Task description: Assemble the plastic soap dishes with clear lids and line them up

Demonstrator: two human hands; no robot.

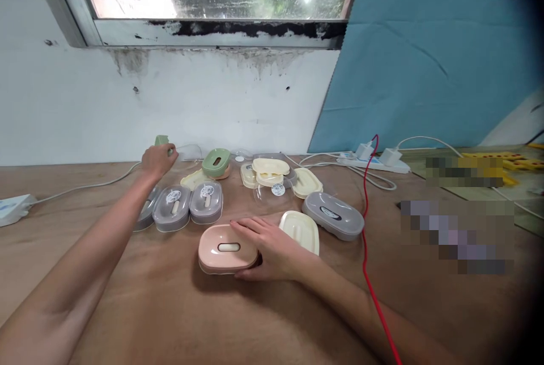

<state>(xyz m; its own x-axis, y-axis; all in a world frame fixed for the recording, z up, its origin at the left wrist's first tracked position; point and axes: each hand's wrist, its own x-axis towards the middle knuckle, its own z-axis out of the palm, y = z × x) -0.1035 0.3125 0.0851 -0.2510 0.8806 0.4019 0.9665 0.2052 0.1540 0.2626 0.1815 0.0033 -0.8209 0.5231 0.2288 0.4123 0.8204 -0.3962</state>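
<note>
My right hand (pixel 272 246) grips the right end of a pink oval plastic box (pixel 212 243), fingers on its top and thumb low at the front. A slot in the box's lid shows something white. My left hand (pixel 158 160) reaches to the back of the table and is closed on a light green plastic piece (pixel 162 140), mostly hidden by the fingers. To the right of that hand lies a green lid with a slot (pixel 216 162). Grey oval boxes with clear covers (pixel 172 206) stand below it, one partly behind my left forearm.
Cream lids (pixel 300 232) and a grey oval box (pixel 334 216) lie right of the pink box. Cream and clear parts (pixel 271 168) are piled behind. A red cable (pixel 366 251) crosses my right forearm. Power strips (pixel 374 162) with white cables run along the wall.
</note>
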